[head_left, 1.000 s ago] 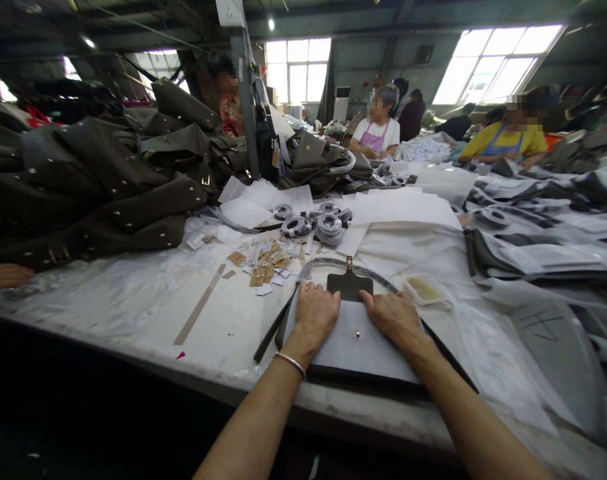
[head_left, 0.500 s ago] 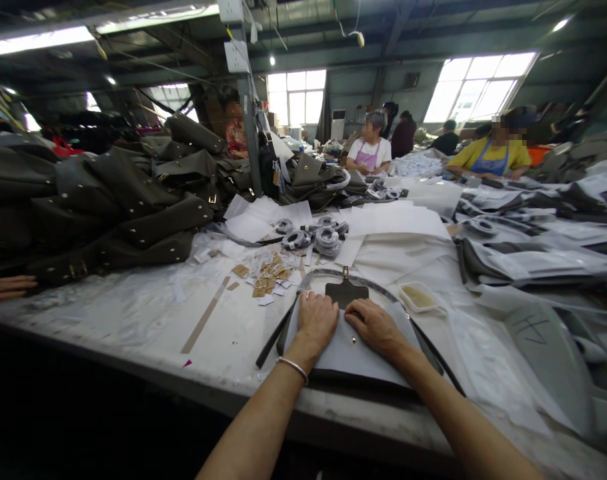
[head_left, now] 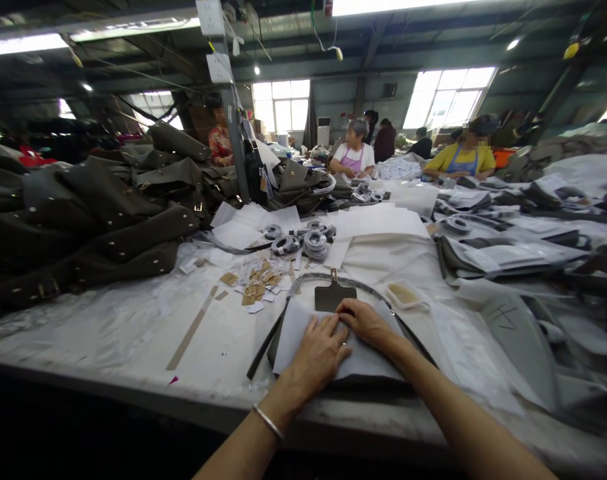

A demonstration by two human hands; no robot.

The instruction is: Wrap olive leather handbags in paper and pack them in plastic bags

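Observation:
A dark olive handbag (head_left: 274, 348) lies flat at the table's front edge, its handle (head_left: 368, 283) arched away from me in clear wrap. A white sheet (head_left: 289, 337) covers most of its front. Beyond the sheet's upper edge shows a dark closure tab (head_left: 335, 298) with a gold buckle end. My left hand (head_left: 321, 350) rests palm down on the sheet, fingers spread, near a small metal stud. At the sheet's upper edge, my right hand (head_left: 366, 325) has its fingers bent together, seemingly pinching that edge; the fingertips are partly hidden.
Left stands a heap of dark bags (head_left: 98, 213). Paper tags (head_left: 258, 283) lie near wrapped strap coils (head_left: 313, 245). A shallow plastic tray (head_left: 403, 295) sits right of the handbag, before stacked white sheets (head_left: 378, 223). Wrapped bag pieces (head_left: 513, 250) cover the right side. Several people work beyond.
My left hand has slid down and toward the middle of the sheet, now lying flat over the stud area. My right hand's fingers have closed at the sheet's upper edge. The camera has turned slightly right.

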